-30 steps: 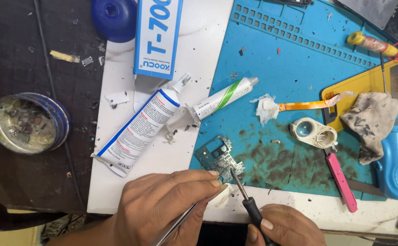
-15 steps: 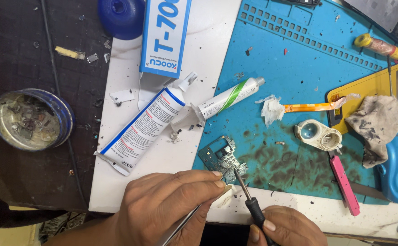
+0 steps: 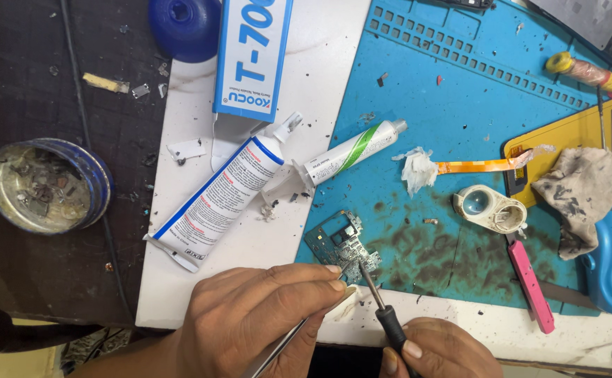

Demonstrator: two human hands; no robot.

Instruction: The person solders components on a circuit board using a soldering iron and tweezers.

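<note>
1. While the left hand point(image 3: 264, 315) pinches a pair of metal tweezers point(image 3: 285, 344) between thumb and fingers, the tips of the tweezers reach toward the small circuit board point(image 3: 341, 245).
2. The right hand point(image 3: 439, 350) is closed around the black handle of a thin screwdriver point(image 3: 383, 308), and its metal shaft points up to the lower right corner of the board.
3. This board lies at the near left edge of the blue work mat point(image 3: 460, 98), partly over the border to the white surface point(image 3: 320, 77).
4. I judge the board as very light, stiff and fragile, with a cut-out opening and tiny parts on it; it is better to take it by the bare edges, not by the components.
5. It can slide easily on the mat under the tool, so a steady hold is necessary.
6. Near it lie a large white glue tube point(image 3: 215, 199) and a smaller tube with a green stripe point(image 3: 351, 152).
7. The exact point where the tweezer tips meet the board is hidden behind the left fingers, so I cannot tell if they grip it.
8. Both wrists and the end of the screwdriver handle are cut off by the lower border.
</note>
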